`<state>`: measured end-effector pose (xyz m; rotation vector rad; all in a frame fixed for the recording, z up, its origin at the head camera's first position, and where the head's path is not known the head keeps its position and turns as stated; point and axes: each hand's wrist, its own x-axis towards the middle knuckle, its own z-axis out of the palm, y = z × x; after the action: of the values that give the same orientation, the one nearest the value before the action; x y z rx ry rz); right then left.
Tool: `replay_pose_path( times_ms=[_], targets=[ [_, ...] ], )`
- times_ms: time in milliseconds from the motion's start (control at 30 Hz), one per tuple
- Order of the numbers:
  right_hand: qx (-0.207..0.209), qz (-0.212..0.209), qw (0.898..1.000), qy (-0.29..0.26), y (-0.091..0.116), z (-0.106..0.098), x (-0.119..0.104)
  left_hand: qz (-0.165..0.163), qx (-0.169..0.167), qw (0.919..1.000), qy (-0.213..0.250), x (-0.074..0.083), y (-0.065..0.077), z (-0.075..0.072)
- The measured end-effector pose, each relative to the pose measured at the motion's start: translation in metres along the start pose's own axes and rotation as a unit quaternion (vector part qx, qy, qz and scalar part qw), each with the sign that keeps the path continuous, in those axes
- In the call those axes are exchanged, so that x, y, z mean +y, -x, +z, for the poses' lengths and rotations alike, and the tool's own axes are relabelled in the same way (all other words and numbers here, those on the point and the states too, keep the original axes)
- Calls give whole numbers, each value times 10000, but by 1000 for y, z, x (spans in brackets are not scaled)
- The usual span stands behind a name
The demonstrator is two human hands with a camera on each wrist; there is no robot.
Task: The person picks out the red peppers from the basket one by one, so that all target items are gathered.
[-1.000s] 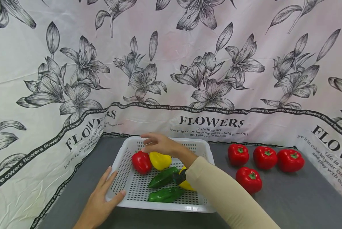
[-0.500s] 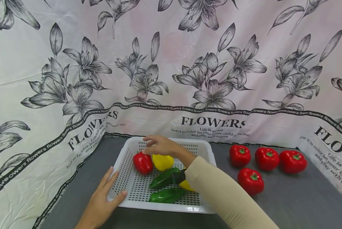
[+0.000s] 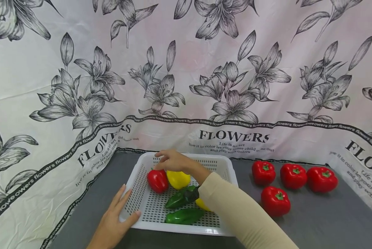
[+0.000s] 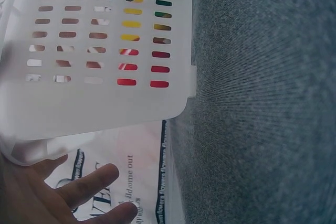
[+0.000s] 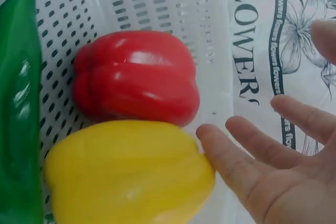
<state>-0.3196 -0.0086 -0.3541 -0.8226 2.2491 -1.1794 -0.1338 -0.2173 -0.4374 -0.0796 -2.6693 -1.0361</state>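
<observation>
A white perforated basket (image 3: 179, 228) holds a red bell pepper (image 3: 158, 182), a yellow bell pepper (image 3: 178, 180) and two long green peppers (image 3: 184, 216). Part of another yellow pepper (image 3: 202, 205) shows beside my right forearm, which covers the rest. My right hand (image 3: 177, 162) hovers over the far side of the basket, fingers extended and apart, holding nothing. In the right wrist view one fingertip (image 5: 206, 131) comes right to the end of the yellow pepper. My left hand (image 3: 113, 219) is at the basket's near left corner, fingers spread along the outside and thumb by the rim.
Several red bell peppers (image 3: 275, 201) stand on the grey tabletop (image 3: 316, 221) to the right of the basket. A flower-printed cloth (image 3: 235, 138) hangs behind the table and along its left side.
The whole head view has shifted slightly right and down. Both hands keep nearly the same places over and beside the basket, and the peppers stay where they were.
</observation>
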Motion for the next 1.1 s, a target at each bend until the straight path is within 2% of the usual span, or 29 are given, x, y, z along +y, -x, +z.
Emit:
replay_pose_path(
  times_ms=[100, 300, 400, 567, 700, 800, 967, 1100],
  targets=[
    [85, 44, 9996, 255, -3, 2, -3, -4, -4, 10000, 49, 0, 0, 1],
    [180, 503, 9950, 845, -4, 3, -11, -11, -1, 10000, 83, -1, 0, 3],
    [239, 497, 9924, 1101, -6, 5, -8, -59, -18, 10000, 40, -1, 0, 2],
    [379, 372, 9932, 1037, -11, 11, 2, -80, -54, 9999, 53, -1, 0, 1],
    [394, 440, 9956, 726, -13, 15, 6, -130, -71, 9999, 89, 0, 1, 0],
    [396, 478, 9957, 694, -14, 17, 9, -163, -83, 9998, 99, 1, 0, 0],
    [483, 571, 9913, 1087, -16, 23, 15, -272, -135, 9995, 111, 2, 0, 0],
    [603, 746, 9885, 1167, -17, 28, 22, -345, -174, 9992, 106, 4, -1, -1]
  ],
)
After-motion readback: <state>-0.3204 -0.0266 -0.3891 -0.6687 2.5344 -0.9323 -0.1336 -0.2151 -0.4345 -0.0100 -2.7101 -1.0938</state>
